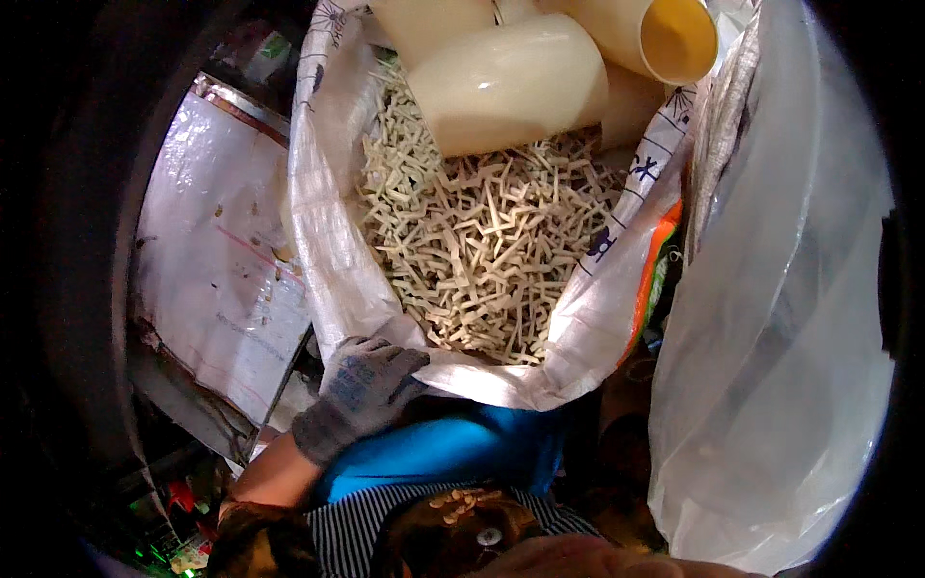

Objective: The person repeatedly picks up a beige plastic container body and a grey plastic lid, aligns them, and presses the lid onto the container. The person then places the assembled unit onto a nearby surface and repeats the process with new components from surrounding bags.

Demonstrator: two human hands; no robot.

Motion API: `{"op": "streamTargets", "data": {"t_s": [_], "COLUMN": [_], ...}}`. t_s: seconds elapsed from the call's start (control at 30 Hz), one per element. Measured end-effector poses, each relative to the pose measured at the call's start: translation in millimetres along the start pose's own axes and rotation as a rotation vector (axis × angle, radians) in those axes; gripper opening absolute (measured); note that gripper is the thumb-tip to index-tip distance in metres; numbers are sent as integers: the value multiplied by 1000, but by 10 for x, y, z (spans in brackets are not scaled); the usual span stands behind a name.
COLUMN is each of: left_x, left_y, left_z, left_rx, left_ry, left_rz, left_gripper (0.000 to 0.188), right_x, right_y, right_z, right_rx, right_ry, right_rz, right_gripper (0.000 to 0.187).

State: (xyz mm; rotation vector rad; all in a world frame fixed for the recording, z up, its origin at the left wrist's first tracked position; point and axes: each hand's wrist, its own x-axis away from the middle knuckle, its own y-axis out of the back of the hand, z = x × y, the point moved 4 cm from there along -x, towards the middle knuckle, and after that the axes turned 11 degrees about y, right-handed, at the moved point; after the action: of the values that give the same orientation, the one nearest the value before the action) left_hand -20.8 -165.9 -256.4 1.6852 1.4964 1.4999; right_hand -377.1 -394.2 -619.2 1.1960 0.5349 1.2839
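My left hand (364,385), in a grey knit glove, is at the near left rim of a large white woven sack (337,231). Its fingers are bent over the folded edge and appear to grip it. The sack stands open in front of me, holding many short, pale, stick-like pieces (482,241). On top of these, at the far side, lie several smooth cream-coloured rounded pieces (511,87). One of them, a cylinder (679,40), turns its round yellowish opening towards the right. My right hand does not show.
Left of the sack is a white, plastic-covered surface (217,241) with small bits on it. A big translucent plastic bag (771,318) hangs or stands along the right. Blue cloth (443,453) shows below the sack's near rim. Dark areas surround the scene.
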Motion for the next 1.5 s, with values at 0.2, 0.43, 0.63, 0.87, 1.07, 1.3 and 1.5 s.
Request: {"op": "streamTargets", "data": {"t_s": [0.2, 0.43, 0.63, 0.87, 1.07, 1.3, 1.5], "left_x": [70, -6, -115, 76, 945, 1012, -903], "left_y": [-23, -80, -55, -240, -264, 224, -989], "left_z": [-24, -29, -340, -755, -645, 564, 2374], "left_rx": [59, 38, -55, -203, -294, 1064, 2481], "left_ry": [-1, 23, 69, -266, -419, -308, 454], "left_rz": [-6, -27, -36, -339, -424, -746, 196], "left_gripper": [31, 35, 24, 31, 37, 48, 60], "right_x": [75, 271, 813, 2543, 4376, 3679, 4432], "right_y": [88, 141, 476, 1743, 3738, 3006, 3124], "right_z": [-71, -276, -238, 301, 1374, 2584, 1869], "right_rx": [-4, -21, -56, -441, -923, -19, -336], "right_ry": [-7, -16, 23, 144, 1123, 1286, 970], "right_rz": [-19, -28, -18, -159, -605, -587, -367], "right_gripper": [55, 55, 54, 37, 23, 42, 39]}}
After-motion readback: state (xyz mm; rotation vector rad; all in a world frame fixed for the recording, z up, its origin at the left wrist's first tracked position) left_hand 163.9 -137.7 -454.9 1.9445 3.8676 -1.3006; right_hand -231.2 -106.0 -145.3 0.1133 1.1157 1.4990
